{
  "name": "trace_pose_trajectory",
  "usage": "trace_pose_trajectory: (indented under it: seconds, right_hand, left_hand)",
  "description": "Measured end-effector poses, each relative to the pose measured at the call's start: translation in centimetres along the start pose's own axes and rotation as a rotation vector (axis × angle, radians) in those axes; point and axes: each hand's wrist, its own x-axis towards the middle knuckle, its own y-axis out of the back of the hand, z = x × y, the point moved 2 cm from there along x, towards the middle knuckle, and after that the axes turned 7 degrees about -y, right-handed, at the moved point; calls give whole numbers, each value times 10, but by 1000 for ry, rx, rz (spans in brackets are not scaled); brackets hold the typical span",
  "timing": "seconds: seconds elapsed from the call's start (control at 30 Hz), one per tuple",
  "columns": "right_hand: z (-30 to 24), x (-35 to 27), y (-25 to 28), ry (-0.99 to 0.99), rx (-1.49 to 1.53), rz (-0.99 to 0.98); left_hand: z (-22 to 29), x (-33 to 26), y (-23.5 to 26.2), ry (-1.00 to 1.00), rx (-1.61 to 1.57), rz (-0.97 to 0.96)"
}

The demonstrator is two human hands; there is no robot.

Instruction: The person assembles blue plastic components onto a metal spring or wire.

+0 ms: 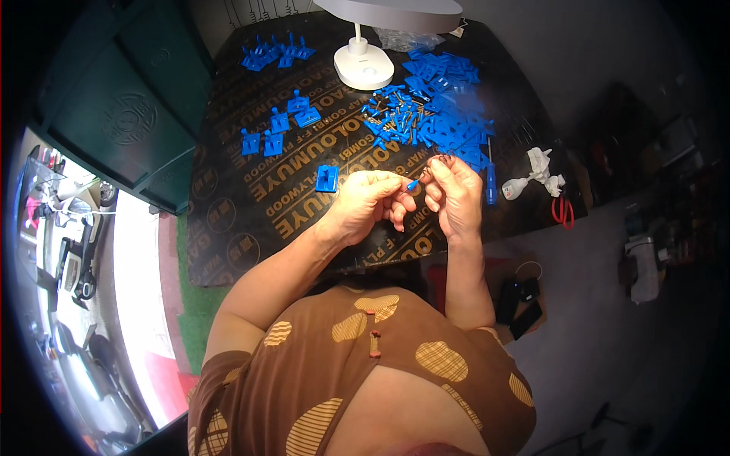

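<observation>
My left hand (370,199) is closed in a pinch on a small blue plastic piece (412,185) with a pointed end. Close beside it, my right hand (455,194) has its thumb and fingertips pressed together. Something thin and dark seems to be between them, too small to name. Just left of my left hand lies a square blue plastic base (327,178) with a raised part in its middle. Beyond my right hand spreads a big heap of blue plastic parts (449,125), with small metal pieces mixed in.
A white lamp (363,67) stands at the far side of the black printed plywood table (281,190). Several blue assembled pieces (280,121) stand at left, more (277,52) behind them. A blue-handled screwdriver (490,182), a white bulb (515,189) and red loops (563,213) lie at right.
</observation>
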Motion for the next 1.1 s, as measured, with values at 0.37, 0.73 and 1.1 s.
trace_pose_trajectory:
  seconds: [0.37, 0.73, 1.1]
  right_hand:
    - [3, -1, 0, 49, -25, -4]
    - [2, -2, 0, 54, -18, -28]
    - [4, -1, 5, 54, 24, -67]
  left_hand:
    - [0, 1, -1, -40, 85, 18]
    - [0, 1, 0, -59, 91, 20]
    - [-2, 1, 0, 10, 130, -3]
